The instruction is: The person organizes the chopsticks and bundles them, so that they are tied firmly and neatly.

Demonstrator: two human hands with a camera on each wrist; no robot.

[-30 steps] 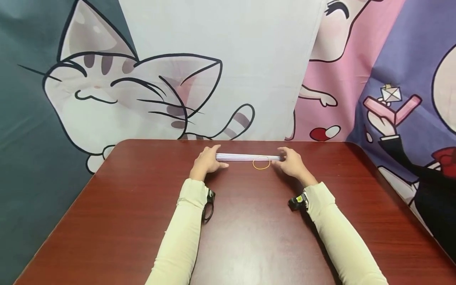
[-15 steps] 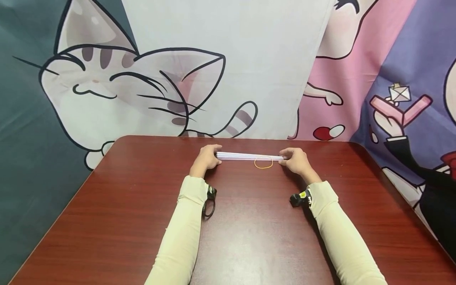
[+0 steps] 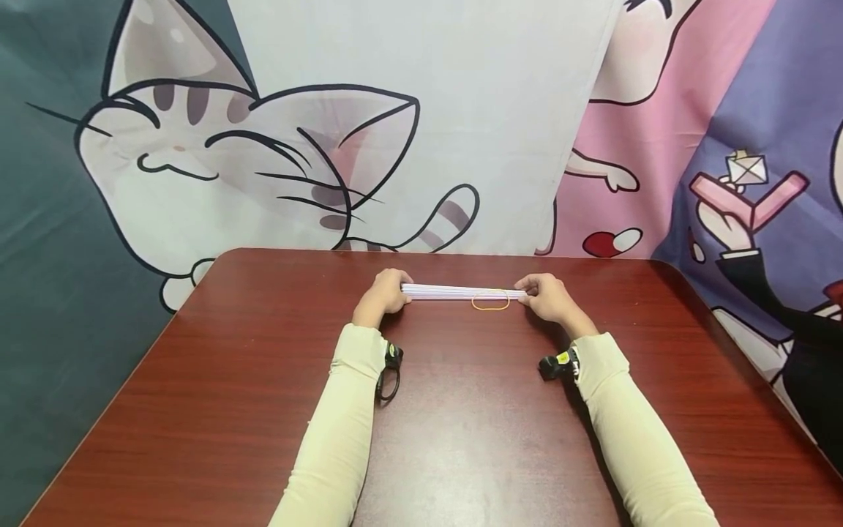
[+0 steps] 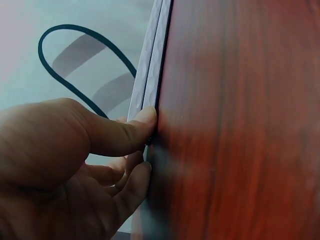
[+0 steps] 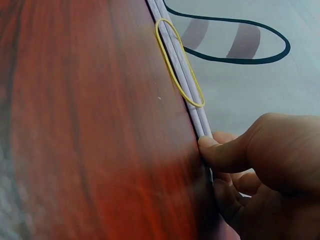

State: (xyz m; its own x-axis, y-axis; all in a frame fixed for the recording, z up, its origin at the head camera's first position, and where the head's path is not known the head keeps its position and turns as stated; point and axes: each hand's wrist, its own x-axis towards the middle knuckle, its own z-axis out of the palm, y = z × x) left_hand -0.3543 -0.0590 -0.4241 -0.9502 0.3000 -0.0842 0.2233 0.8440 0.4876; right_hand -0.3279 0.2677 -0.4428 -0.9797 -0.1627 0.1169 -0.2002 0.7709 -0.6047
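Note:
A long, narrow white bundle (image 3: 441, 292) of stacked layers lies crosswise near the table's far edge. At its left end my left hand (image 3: 382, 293) pinches it; the left wrist view shows the thumb (image 4: 142, 122) on the bundle's ridged near side, with the other fingers curled behind and below. My right hand (image 3: 549, 296) pinches the right end, its thumb (image 5: 210, 150) pressed to the corner in the right wrist view. A thin yellow rubber band (image 3: 490, 309) lies across the bundle's near side, nearer the right hand, as a long loop. The bundle's far side is hidden.
The bundle rests on a dark red wooden table (image 3: 448, 410) with rounded far corners. Right behind the table hangs a cloth backdrop (image 3: 408, 58) printed with a cartoon cat. A small black camera sits on each wrist, a looped cable (image 3: 390, 391) hanging at the left one.
Both hands have closed in on the bundle's ends, the left thumb drawing back from in front onto its side. The rubber band's loop looks wider and flatter. The head view has shifted slightly.

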